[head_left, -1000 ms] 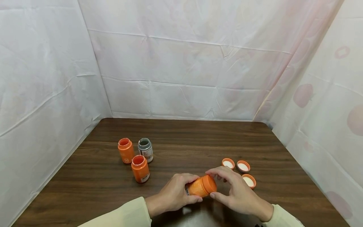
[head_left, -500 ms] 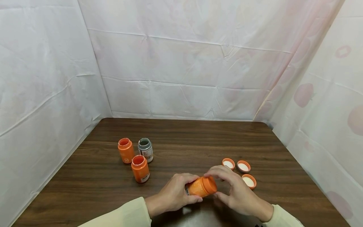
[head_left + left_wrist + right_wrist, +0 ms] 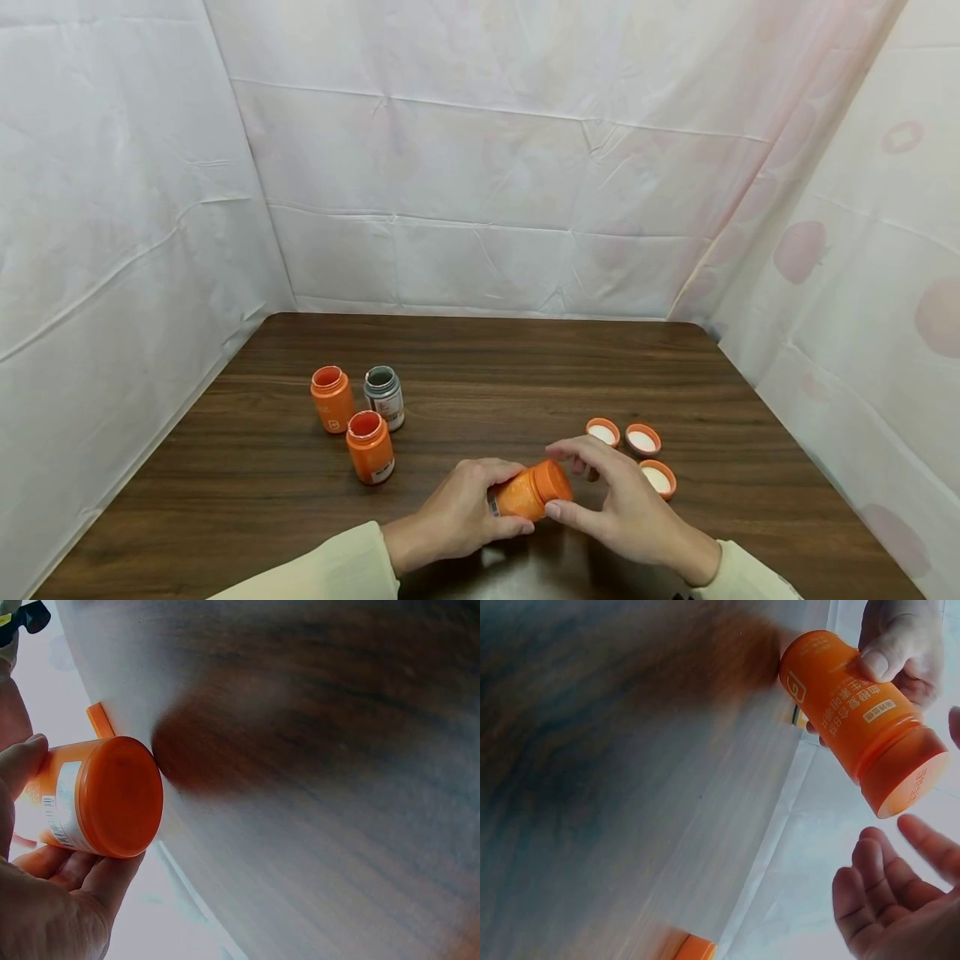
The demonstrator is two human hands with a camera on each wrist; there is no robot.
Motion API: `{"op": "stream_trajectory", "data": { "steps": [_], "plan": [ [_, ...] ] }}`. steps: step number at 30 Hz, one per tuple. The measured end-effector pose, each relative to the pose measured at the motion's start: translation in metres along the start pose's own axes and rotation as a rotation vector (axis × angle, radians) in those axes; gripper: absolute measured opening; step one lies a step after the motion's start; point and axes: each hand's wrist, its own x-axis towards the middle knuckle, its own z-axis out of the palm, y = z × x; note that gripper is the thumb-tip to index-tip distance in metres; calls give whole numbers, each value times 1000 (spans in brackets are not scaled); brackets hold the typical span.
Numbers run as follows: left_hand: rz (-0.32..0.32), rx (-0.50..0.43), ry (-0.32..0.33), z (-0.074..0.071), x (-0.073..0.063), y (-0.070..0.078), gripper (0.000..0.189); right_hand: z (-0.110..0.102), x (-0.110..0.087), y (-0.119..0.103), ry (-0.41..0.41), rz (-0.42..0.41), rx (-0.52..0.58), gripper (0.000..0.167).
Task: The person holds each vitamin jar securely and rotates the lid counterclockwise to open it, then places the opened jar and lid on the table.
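Note:
In the head view my left hand [image 3: 461, 510] grips an orange plastic pill bottle [image 3: 517, 497] round its body. The bottle lies tilted on its side, its orange screw cap [image 3: 553, 481] on and pointing toward my right hand [image 3: 633, 512]. That hand is spread around the cap, thumb close to its lower edge and fingers apart from it. From the right wrist, the right fingertips [image 3: 911, 825] show just off the cap's end, and the bottle [image 3: 832, 686] carries white printing. Its flat base [image 3: 124, 799] faces the left wrist camera, low over the table.
At the left stand an orange bottle [image 3: 333, 407], a grey bottle [image 3: 390, 408] and a nearer orange bottle [image 3: 372, 461], all uncapped. Right of my hands lie three upturned caps with white liners, one of them the nearest cap [image 3: 657, 479]. White cloth [image 3: 480, 267] walls the brown table [image 3: 480, 350].
My right fingers closed on the cap's far edge half a second ago and have now come off it, while the thumb moved up along the near side. The left hand's grip stays the same.

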Motion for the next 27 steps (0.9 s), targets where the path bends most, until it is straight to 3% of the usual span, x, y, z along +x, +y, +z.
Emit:
{"op": "stream_trajectory", "data": {
  "steps": [10,19,27],
  "plan": [
    [-4,-14,-6,0,0,1,44,1,1,-2,-6,234,-60,29],
    [-11,-22,-11,-1,0,3,44,0,2,-3,-38,258,-36,29],
    [-8,-19,-13,0,0,3,43,0,2,-2,-47,232,-12,29]
  ]
}}
